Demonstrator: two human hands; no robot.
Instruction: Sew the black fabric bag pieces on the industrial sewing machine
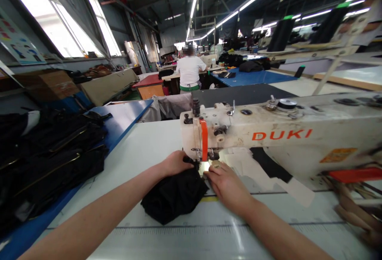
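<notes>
A bunched piece of black fabric (176, 196) lies on the white sewing table (143, 140), its far edge beneath the head of the sewing machine (238, 124). My left hand (176, 163) grips the fabric just left of the needle area, thumb and fingers closed on it. On the other side, my right hand (225, 182) rests close to the lit presser foot, fingertips by the cloth's right edge. Its fingers point toward the needle and are partly hidden, so I cannot tell whether they pinch the cloth. The needle itself is hard to make out.
Black garments with zippers (59, 152) are heaped on a blue-edged table at the left. Under the machine arm lie pale pattern pieces and a black strip (270, 164). A ruler scale (149, 230) runs along the near table. Ahead, a person in a white shirt (190, 71) sits facing away.
</notes>
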